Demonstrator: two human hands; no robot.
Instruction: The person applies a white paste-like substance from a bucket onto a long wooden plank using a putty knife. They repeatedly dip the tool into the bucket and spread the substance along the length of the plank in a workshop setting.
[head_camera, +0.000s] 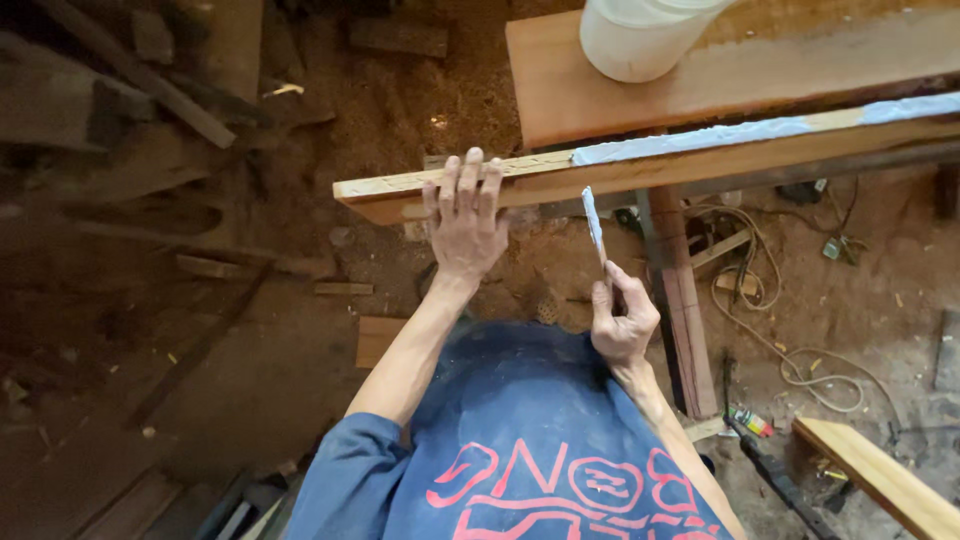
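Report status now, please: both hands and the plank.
Left hand flat on plank edge. Right hand grips glue-smeared stick below it. White paste covers the plank's right part only. White bucket behind, clear.

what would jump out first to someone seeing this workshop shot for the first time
At centre, the left hand presses on the end of a long wooden plank whose top edge is coated on its right part with pale grey paste. Just right of it, the right hand holds a thin paste-smeared spreader stick upright. A white bucket stands on a reddish board at the top.
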